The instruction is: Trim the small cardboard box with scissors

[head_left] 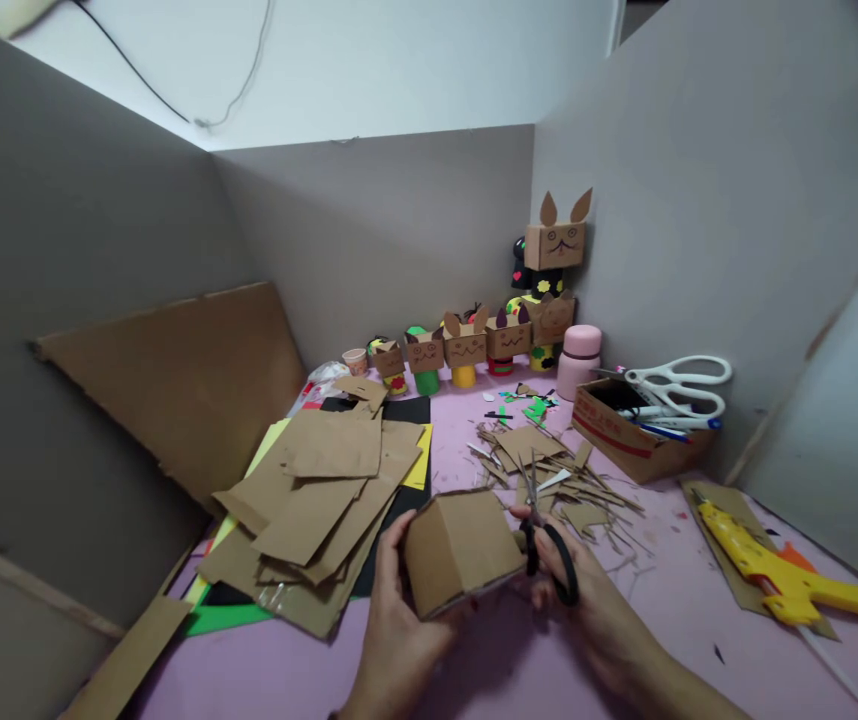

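A small open cardboard box (466,545) is tilted in front of me above the table. My left hand (406,625) grips it from the left, with the thumb along its side. My right hand (575,590) holds a pair of scissors (534,505) with black handles, its blades pointing up and away. The fingertips of this hand are close to the box's right edge; whether they touch it I cannot tell. Beyond the blades lies a heap of cardboard scraps (530,445).
Stacked cardboard sheets (324,520) lie left. A row of cardboard animal figures (466,345) stands at the back beside a pink bottle (579,360). A box of tools (624,435) with white scissors (688,385) and a yellow glue gun (781,570) are right. Grey partitions (399,230) surround the table.
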A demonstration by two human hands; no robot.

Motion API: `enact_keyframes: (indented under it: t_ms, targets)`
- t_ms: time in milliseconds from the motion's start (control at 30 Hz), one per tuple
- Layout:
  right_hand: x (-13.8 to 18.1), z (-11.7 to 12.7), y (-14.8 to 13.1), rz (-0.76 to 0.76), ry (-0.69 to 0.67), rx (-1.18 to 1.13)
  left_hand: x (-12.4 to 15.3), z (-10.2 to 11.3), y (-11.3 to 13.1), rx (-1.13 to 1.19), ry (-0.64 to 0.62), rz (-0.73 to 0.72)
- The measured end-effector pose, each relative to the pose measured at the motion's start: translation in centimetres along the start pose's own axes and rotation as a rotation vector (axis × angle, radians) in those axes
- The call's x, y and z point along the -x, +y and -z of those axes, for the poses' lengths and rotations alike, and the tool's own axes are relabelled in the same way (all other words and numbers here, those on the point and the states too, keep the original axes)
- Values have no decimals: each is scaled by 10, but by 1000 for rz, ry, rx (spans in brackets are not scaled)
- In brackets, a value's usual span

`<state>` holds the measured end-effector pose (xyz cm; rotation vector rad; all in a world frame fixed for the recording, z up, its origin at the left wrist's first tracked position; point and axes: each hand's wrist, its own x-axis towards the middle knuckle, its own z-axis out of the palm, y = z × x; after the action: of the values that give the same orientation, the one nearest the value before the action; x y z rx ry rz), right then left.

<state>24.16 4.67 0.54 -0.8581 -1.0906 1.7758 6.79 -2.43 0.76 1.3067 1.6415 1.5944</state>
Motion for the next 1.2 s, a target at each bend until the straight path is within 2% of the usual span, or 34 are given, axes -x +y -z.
enact_keyframes:
  t_ms: [100,200,367,500,667,967,1100,1200]
  targets:
    - [2,-1,1,96,10,134,2,2,-2,-155,-15,-60]
    - [6,-6,-2,152,-51,205,4,3,-6,-229,-2,-98]
    - [12,-13,-8,120,-124,173,7,4,-12,-335,-3,-211]
    - [13,-15,-7,60,-156,38,10,5,-16,-303,18,-257]
    - [14,-15,-3,-11,-171,-52,9,4,-16,-186,-6,-172]
    - [13,-9,-2,-31,-180,123,6,0,-1,-36,-26,-98]
    - [10,-6,2,-40,-160,186,6,-5,11,175,49,45]
    - [8,-4,6,-20,-149,214,6,-8,17,231,74,75]
